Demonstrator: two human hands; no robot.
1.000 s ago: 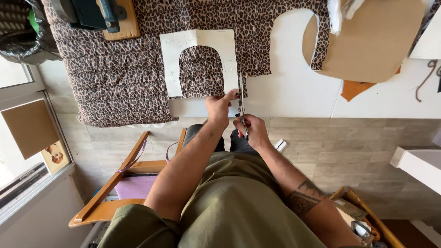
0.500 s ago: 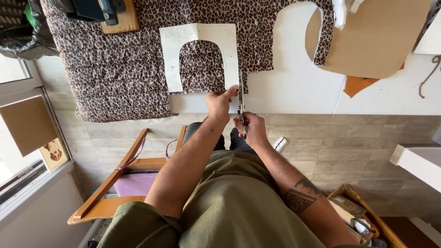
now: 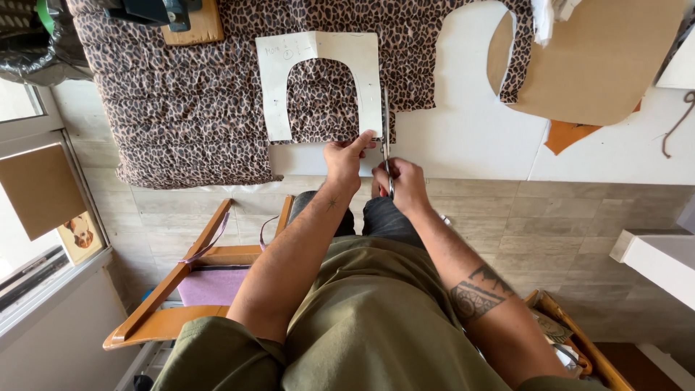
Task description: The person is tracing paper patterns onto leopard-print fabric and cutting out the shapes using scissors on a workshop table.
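Leopard-print fabric (image 3: 217, 108) is spread over the white table (image 3: 470, 145), with a white arch-shaped paper pattern (image 3: 318, 54) laid on top. The pattern's lower right corner is pinched by the left hand (image 3: 346, 156). Scissors (image 3: 385, 137) are gripped by the right hand (image 3: 399, 182), blades pointed along the pattern's right edge. A brown card template (image 3: 601, 58) lies well apart at right, over an orange scrap (image 3: 568, 135). A wooden block (image 3: 194, 25) rests on the far fabric edge. A wooden chair (image 3: 188, 289) stands below left, beside the legs.
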